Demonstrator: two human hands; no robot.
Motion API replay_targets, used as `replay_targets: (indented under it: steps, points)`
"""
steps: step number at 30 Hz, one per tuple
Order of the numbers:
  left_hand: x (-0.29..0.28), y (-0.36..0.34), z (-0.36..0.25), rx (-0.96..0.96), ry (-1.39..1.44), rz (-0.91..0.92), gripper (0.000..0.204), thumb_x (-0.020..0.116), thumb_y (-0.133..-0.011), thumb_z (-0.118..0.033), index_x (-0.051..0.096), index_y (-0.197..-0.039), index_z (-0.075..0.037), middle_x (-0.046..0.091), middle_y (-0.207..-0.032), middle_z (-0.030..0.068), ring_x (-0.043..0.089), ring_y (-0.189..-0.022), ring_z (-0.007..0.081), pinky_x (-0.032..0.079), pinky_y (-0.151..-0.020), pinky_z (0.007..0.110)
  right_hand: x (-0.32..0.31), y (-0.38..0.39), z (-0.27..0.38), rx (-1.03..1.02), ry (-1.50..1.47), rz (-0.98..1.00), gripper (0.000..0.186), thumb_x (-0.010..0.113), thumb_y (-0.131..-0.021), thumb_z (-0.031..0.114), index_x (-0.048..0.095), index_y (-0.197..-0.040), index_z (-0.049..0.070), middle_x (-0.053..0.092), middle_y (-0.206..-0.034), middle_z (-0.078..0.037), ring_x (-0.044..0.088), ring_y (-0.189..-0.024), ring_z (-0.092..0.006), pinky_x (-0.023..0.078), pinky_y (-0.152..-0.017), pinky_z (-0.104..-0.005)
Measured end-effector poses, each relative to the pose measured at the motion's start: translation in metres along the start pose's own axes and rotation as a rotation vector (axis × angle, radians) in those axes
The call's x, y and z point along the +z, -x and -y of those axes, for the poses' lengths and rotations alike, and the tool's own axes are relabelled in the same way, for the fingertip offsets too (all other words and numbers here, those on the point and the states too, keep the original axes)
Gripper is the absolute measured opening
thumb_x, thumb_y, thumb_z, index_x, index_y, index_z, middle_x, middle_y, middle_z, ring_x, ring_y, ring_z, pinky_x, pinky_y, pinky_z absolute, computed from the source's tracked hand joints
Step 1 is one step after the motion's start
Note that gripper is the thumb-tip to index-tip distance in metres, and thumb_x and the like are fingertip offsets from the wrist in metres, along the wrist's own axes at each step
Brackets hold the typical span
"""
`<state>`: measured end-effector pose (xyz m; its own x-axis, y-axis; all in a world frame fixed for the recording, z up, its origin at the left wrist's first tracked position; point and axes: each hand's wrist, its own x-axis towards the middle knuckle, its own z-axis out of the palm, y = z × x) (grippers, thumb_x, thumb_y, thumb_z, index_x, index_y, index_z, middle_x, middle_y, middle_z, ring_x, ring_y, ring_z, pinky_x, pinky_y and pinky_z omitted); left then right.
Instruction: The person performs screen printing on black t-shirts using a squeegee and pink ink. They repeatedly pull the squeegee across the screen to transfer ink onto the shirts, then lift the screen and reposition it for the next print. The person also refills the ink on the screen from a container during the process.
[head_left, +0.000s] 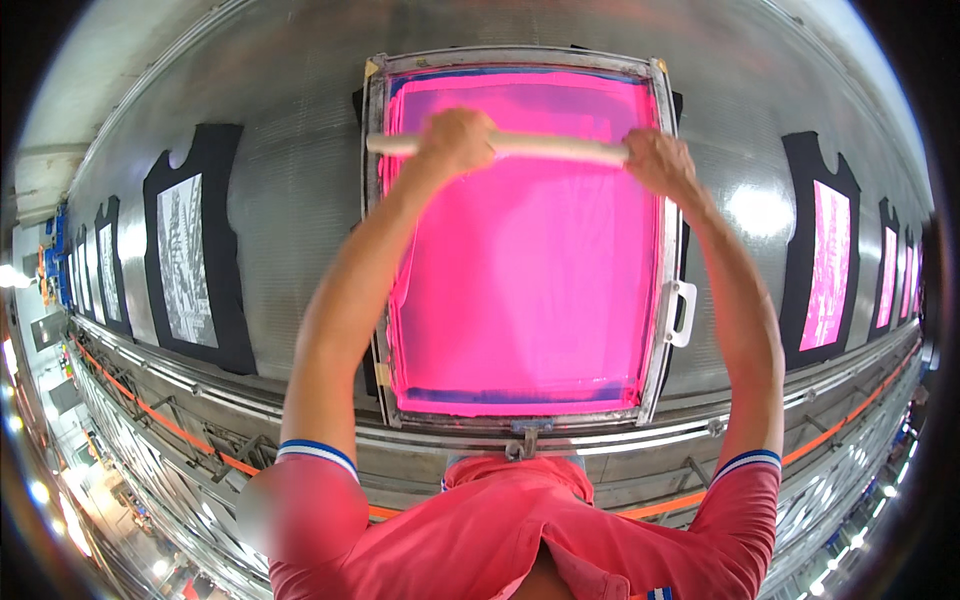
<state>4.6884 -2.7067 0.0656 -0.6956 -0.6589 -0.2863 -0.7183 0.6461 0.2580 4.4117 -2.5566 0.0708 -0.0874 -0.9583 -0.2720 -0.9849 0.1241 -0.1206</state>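
Observation:
A metal-framed printing screen (525, 280) coated in bright pink ink lies in front of me. Across its far part is a long pale squeegee (555, 146), held level. My left hand (458, 138) is closed round the bar left of its middle, with its left end poking out beyond the hand. My right hand (658, 160) grips the bar's right end, over the screen's right edge. A white handle (680, 312) sticks out from the frame's right side, below my right hand.
Black garments on the long metal table (300, 70) flank the screen: those on the left (220, 240) carry white prints, those on the right (795, 240) pink ones. A rail with an orange strip (180, 425) runs along the near edge, by my body.

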Motion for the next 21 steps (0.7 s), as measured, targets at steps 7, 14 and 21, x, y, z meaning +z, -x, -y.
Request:
replay_targets:
  steps: [7, 14, 21]
  points:
    - [-0.032, -0.057, 0.099, -0.043, -0.202, -0.183, 0.027, 0.065, -0.073, -0.021, 0.076, -0.097, -0.017, 0.072, -0.087, 0.0153, 0.070, -0.083, 0.0337, 0.057, -0.079, 0.044, -0.006, -0.095, -0.041, -0.062, 0.027, -0.311, 0.025, 0.058, -0.083, 0.012, 0.070, -0.104, 0.009, 0.071, -0.089, -0.014, 0.070, -0.084, -0.0317, 0.056, -0.072, -0.0446]
    - [-0.005, -0.018, 0.082, -0.105, -0.151, -0.238, 0.036, 0.060, -0.072, -0.014, 0.076, -0.104, -0.020, 0.071, -0.088, 0.0176, 0.070, -0.082, 0.0340, 0.057, -0.077, 0.044, 0.016, -0.061, -0.015, 0.018, 0.014, -0.315, 0.023, 0.061, -0.082, 0.009, 0.068, -0.103, 0.015, 0.069, -0.098, -0.004, 0.068, -0.091, -0.0295, 0.055, -0.078, -0.0430]
    - [0.056, 0.111, 0.042, -0.067, -0.040, -0.294, 0.045, 0.061, -0.070, -0.005, 0.073, -0.112, -0.016, 0.072, -0.100, 0.0074, 0.070, -0.085, 0.0301, 0.056, -0.081, 0.040, 0.048, 0.073, 0.029, -0.032, -0.071, -0.304, 0.017, 0.060, -0.079, 0.004, 0.068, -0.093, 0.008, 0.067, -0.094, -0.003, 0.067, -0.091, -0.0242, 0.056, -0.078, -0.0382]
